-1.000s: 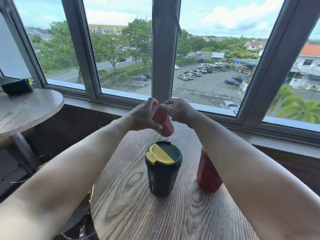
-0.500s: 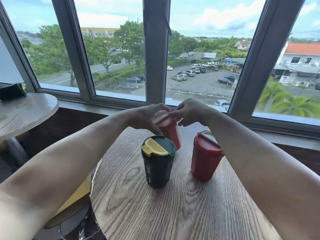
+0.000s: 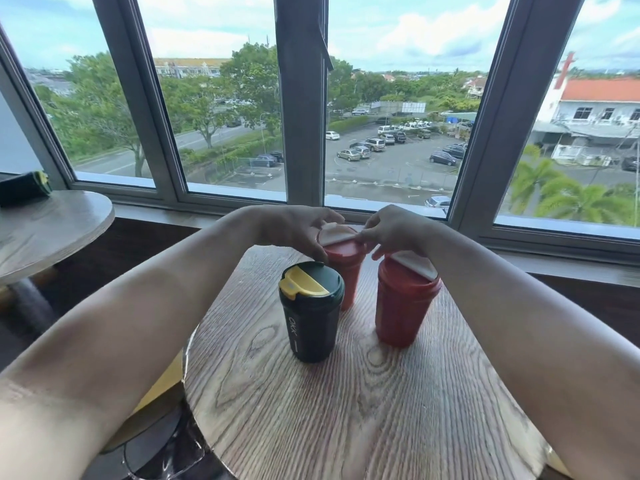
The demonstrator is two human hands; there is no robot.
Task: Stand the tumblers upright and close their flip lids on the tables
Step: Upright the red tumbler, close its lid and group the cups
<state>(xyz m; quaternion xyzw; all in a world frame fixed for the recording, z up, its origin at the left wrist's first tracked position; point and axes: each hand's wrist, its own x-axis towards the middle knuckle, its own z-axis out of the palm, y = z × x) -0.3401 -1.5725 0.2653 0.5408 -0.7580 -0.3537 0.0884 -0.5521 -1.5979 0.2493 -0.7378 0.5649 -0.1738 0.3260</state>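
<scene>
Three tumblers stand upright on the round wooden table (image 3: 346, 410). The dark green tumbler (image 3: 311, 317) at the front left has its yellow flip lid down. A red tumbler (image 3: 403, 303) stands at the right with a pale flip lid. Behind them stands a second red tumbler (image 3: 344, 268). My left hand (image 3: 298, 230) grips its rim from the left. My right hand (image 3: 394, 232) has its fingertips on this tumbler's pale flip lid (image 3: 336, 233), which lies nearly flat. A fourth dark green tumbler (image 3: 24, 188) lies on its side on the left table.
A second round wooden table (image 3: 52, 230) stands at the left. A window with grey frames (image 3: 301, 133) and a sill runs behind both tables. A yellow seat (image 3: 162, 386) shows below the near table's left edge.
The far red tumbler, held tilted in the air a second ago, now stands on the table. Its pale lid has come down under my right fingers. The view shifted slightly right.
</scene>
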